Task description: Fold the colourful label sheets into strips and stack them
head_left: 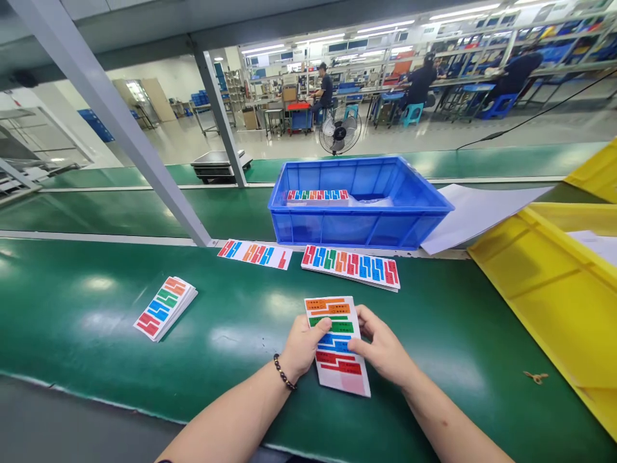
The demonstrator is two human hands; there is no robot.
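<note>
Both hands grip a sheet of colored labels [343,381], printed with orange, green, blue and red stepped shapes, held just above the green work surface. My left hand [304,344] pinches its left edge, thumb across the front; a dark beaded bracelet circles that wrist. On the right edge, my right hand [380,347] has its thumb on the front and its fingers behind. Whether it is one sheet or several, I cannot tell. Beyond the hands lie a stack of label sheets [351,265] and a label strip with gaps [255,253]. Another label stack [166,308] rests at the left.
A blue bin [357,228] with label sheets inside stands at the back. Yellow bins [544,283] flank the right side, near white paper [477,209]. A small tan item [536,377] lies at right. A grey post [120,128] rises at left; people sit farther off.
</note>
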